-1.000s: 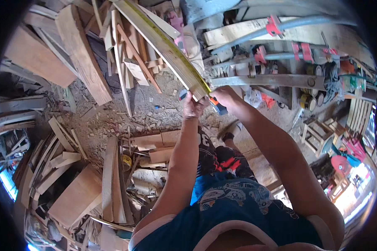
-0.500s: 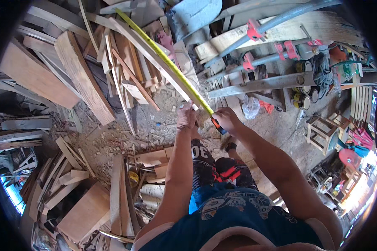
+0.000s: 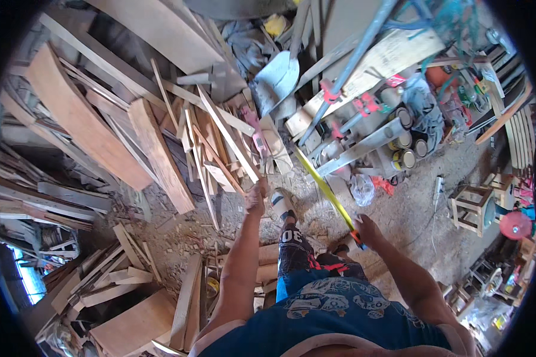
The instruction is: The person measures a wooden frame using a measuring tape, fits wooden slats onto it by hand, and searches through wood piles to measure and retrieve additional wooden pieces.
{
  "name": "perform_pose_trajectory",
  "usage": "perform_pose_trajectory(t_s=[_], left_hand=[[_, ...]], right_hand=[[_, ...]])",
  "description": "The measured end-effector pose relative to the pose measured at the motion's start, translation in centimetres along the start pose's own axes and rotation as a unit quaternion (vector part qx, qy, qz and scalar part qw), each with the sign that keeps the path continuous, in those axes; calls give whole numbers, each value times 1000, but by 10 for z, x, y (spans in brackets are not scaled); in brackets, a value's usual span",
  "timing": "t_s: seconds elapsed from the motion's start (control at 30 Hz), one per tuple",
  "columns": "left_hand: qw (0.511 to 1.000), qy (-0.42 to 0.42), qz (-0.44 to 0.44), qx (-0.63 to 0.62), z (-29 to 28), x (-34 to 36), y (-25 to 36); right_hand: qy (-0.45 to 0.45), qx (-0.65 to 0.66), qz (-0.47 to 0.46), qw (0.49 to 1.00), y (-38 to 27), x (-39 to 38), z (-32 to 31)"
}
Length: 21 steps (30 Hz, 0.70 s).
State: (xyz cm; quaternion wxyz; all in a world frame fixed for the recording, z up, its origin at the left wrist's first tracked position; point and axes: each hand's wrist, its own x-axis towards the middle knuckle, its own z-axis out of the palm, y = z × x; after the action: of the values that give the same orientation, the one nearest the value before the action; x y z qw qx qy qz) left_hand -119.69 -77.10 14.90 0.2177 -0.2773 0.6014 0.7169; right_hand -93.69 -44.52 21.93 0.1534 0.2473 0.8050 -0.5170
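Observation:
My left hand is closed on the near end of a long, pale wooden strip, which slants away to the upper left over a pile of offcuts. Off to the right, my right hand grips an orange-and-black tape measure. Its yellow blade sticks out toward the far left, apart from the strip, and its tip is near the metal clamps. Behind the strip, a pink power tool lies among the wood.
Boards are stacked at the left. A shovel and red-jawed pipe clamps lie at the far side. Paint cans and a wooden stool stand at right. Offcuts are heaped at the near left.
The tape blade has come off the strip, swung right with my right hand, and shows a shorter length. My hands have moved apart; the left still holds the strip. The whole view has shifted.

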Motion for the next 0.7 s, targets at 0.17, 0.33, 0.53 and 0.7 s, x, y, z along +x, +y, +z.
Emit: perform_pose_trajectory(t_s=[0.17,0.33,0.53,0.7], left_hand=[[962,-54,-13,-268,28,-138,39],[950,-82,-148,-262,42,-295,17],[928,-26,-299,-219,29,-367,-7],[930,-94,-354,-33,32,-379,-37]], right_hand=[[-66,82,211,972,70,-83,-85],[-24,5,154,988,147,-171,-137],[-37,15,271,962,260,-256,-143],[-68,-282,82,953,325,-293,-107]])
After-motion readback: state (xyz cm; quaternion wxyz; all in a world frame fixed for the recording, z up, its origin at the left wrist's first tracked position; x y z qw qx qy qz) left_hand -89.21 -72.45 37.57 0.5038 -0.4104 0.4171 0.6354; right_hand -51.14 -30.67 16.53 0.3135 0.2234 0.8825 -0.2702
